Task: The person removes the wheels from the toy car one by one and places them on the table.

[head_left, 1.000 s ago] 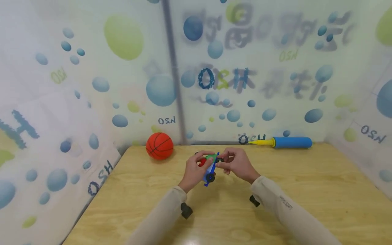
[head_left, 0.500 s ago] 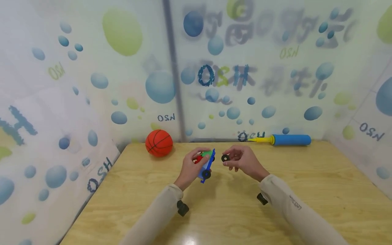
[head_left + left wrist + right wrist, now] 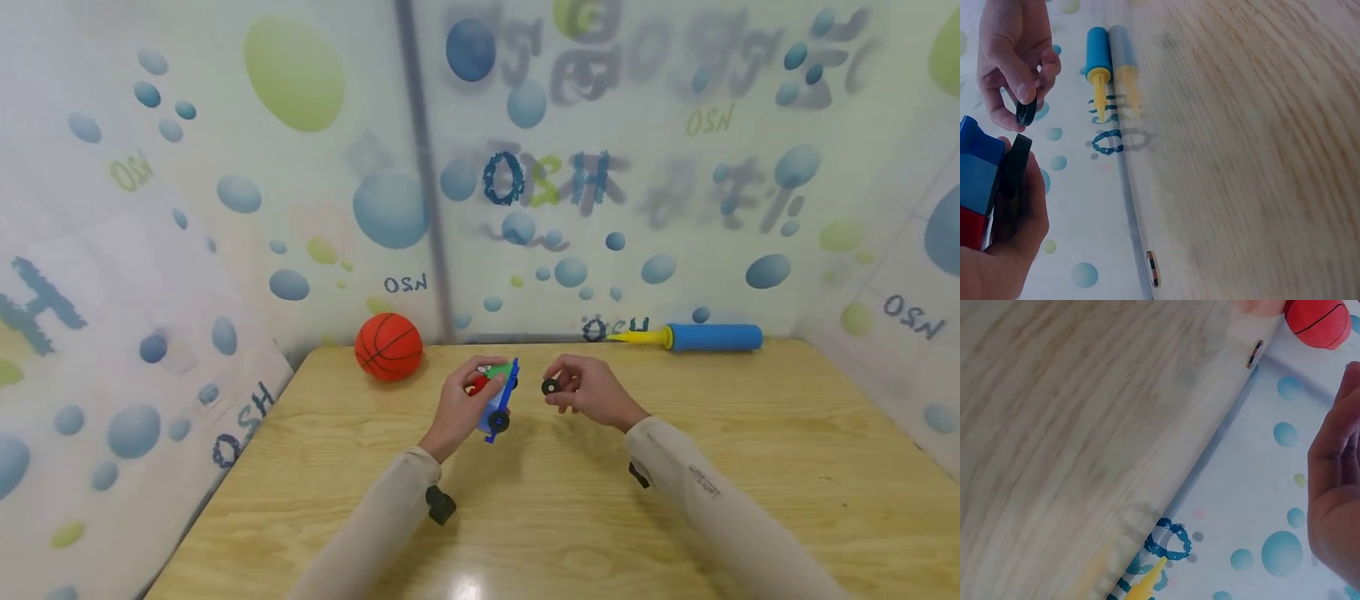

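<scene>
My left hand (image 3: 461,404) grips a toy car (image 3: 495,400) made of blue, green and red parts, tilted with its blue chassis facing right. A black wheel (image 3: 498,422) sits on the car's near end. To the right, my right hand (image 3: 592,390) pinches a loose black wheel (image 3: 551,387) with a pale hub between thumb and fingers, a short gap from the car. The left wrist view shows this loose wheel (image 3: 1026,112) edge-on, just above the car's mounted wheel (image 3: 1015,165). In the right wrist view, only part of my right hand (image 3: 1338,481) shows; its wheel is hidden.
An orange-red basketball (image 3: 388,347) sits at the back left of the wooden table (image 3: 570,517). A blue hand pump (image 3: 716,337) with a yellow nozzle lies along the back right edge. A small round object (image 3: 1153,269) is near the table's back edge. Patterned walls enclose the table.
A second ago my right fingers were at the car's side; they have drawn away to the right with the loose wheel. My left hand and the car have shifted slightly left.
</scene>
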Tool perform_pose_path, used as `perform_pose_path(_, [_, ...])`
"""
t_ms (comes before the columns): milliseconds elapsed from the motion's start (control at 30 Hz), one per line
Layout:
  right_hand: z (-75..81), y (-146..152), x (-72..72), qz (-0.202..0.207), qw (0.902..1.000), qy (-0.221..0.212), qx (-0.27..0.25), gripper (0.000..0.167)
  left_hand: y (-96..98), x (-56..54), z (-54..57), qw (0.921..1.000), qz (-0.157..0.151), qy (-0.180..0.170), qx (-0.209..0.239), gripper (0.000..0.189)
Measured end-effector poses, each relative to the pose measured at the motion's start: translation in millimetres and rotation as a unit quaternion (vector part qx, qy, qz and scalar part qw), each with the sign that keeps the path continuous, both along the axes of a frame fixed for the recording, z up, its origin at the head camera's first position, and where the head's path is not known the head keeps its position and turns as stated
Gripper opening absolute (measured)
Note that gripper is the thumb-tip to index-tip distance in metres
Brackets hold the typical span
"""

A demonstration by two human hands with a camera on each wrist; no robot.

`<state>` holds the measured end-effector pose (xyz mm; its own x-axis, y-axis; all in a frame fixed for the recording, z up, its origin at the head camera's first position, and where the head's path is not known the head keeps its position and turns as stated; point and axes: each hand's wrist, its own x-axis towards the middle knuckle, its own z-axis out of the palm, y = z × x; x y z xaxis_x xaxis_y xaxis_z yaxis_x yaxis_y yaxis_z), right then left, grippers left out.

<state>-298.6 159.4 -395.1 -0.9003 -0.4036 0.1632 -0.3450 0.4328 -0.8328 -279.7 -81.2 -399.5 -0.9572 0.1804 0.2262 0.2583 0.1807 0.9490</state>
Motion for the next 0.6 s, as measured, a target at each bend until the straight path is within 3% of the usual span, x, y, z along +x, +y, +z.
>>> perform_pose_path(233, [-2.2,1.9,-11.1,-0.016,0.9994,0.002,0.031,0.022,2.5,-0.7,2.8,0.9999,-0.006,0.004,-0.008,0.025])
perform_pose_path(600, [-12.2,5.8,-28.1,-0.006,0.9961,-0.014,0.087,0.018,6.6,-3.7,0.2,0.9991,-0.009,0.014,-0.040,0.027])
